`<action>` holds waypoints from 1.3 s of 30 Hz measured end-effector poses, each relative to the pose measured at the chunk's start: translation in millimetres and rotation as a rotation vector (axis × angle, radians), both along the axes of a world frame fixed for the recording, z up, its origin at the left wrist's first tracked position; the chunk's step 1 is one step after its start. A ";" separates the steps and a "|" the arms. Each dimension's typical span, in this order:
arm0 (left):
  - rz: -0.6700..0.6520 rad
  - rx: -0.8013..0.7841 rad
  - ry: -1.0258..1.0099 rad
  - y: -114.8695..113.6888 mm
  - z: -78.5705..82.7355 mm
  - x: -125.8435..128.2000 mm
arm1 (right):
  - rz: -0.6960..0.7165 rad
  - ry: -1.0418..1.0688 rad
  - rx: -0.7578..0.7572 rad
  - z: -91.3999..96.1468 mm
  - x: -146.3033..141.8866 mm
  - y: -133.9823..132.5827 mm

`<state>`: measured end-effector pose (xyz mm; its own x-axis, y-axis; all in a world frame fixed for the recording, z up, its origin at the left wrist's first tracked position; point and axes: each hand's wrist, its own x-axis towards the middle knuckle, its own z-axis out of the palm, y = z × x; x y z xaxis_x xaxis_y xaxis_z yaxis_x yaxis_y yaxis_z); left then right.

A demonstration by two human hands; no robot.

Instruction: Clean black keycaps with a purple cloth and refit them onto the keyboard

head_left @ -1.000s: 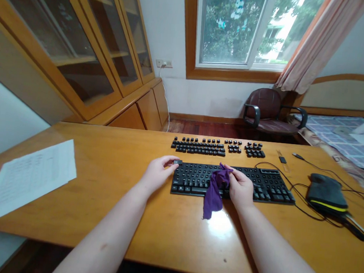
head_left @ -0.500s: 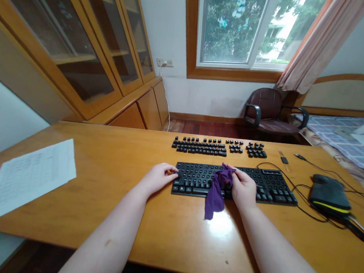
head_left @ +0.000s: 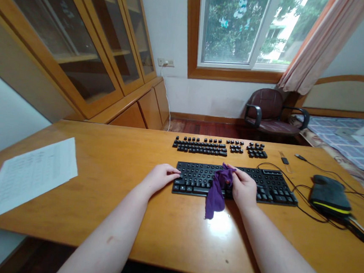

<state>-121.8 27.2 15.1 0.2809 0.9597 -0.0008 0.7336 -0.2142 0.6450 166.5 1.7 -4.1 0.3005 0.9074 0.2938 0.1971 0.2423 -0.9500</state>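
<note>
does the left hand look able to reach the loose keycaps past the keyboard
Likely yes: the left hand is at the left end of the keyboard, the loose keycaps lie past its far edge, and the cloth in the right hand seems clear of them.

Wooden desk (head_left: 110, 158) in front of me: blk computer kbd (head_left: 197, 178) R of ctr, rows of loose keycaps (head_left: 201, 148) along far edge, keycap puller (head_left: 285, 161) + cable plug (head_left: 300, 157) nr far R corner, dk grey yellow-trimmed item (head_left: 330, 193) by R edge, printed sheets (head_left: 32, 176) toward L edge.
</note>
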 end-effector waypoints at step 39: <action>-0.148 0.145 0.113 -7.1 8.5 1.2 | 0.004 -0.009 -0.028 2.5 -0.4 -0.3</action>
